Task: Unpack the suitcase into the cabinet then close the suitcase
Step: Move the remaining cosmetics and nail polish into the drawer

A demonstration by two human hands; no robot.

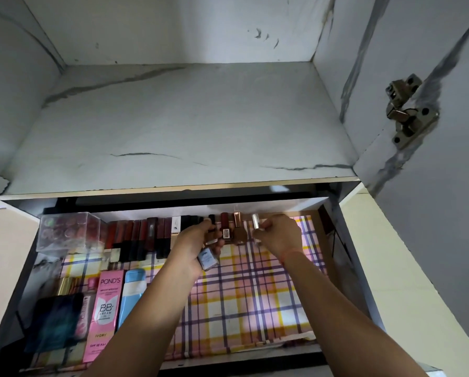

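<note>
**A:** What is seen nearest?

**B:** The front rim of an open drawer (241,361) is seen, and its floor is covered by a checked lining (255,308). Two bare forearms are stretched over it.

**A:** What is laid at the near left?

**B:** A dark pouch (53,322), a pink box (105,308) and a light blue tube (131,295) are laid side by side on the lining.

**A:** How is the left hand held?

**B:** The left hand (195,248) is held over the middle of the drawer. Its fingers are curled round a blue bottle (207,258), which is kept against the palm. Whether anything more is held there cannot be told.

**A:** And the right hand?

**B:** The right hand (279,235) is placed just to the right of it. A silver tube (256,227) is pinched between thumb and fingertips, upright, at the right end of the back row.

**A:** What is ranged along the back?

**B:** A row of dark red tubes (140,238) is set against the back wall. A red bottle (224,227) and a gold-capped bottle (237,227) are stood between the two hands. A clear box (68,231) is set in the back left corner, just beside the row.

**A:** What is found beyond the drawer?

**B:** A grey marbled shelf (187,118) of the cabinet (23,77) is seen above it. At the far right a hinge (407,112) is fixed where the open door (451,200) is hung.
</note>
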